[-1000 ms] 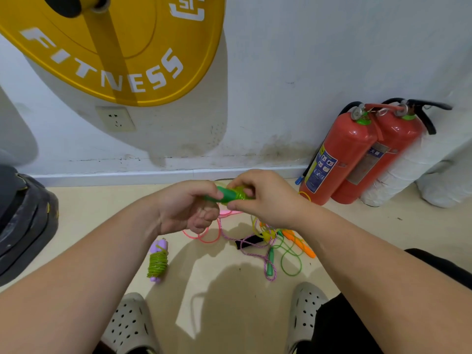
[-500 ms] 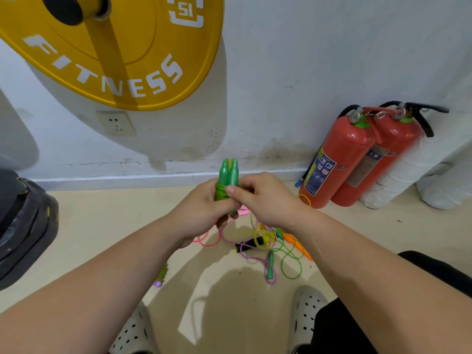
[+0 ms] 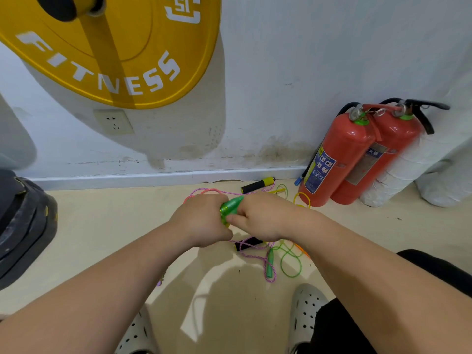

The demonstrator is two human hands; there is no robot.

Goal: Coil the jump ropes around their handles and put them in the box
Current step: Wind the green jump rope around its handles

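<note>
The green jump rope handles (image 3: 229,207) are gripped between both hands above the floor, tips pointing up and to the right. My left hand (image 3: 201,221) is curled round their lower part. My right hand (image 3: 263,217) pinches them from the right. Below the hands a tangle of loose ropes lies on the floor: a pink-purple rope (image 3: 258,254), a green rope (image 3: 290,261) with a green handle (image 3: 270,260), and a black handle (image 3: 249,244). A black and yellow handle (image 3: 258,185) lies by the wall. No box is in view.
Two red fire extinguishers (image 3: 339,159) lean on the wall at the right beside white rolls (image 3: 408,169). A yellow weight plate (image 3: 109,47) hangs at top left and black plates (image 3: 23,226) stand at the left. My grey clogs (image 3: 305,310) are at the bottom.
The green handles have tilted from upright to pointing up-right and have sunk lower between my hands. The view has shifted, so the handle by the wall now shows.
</note>
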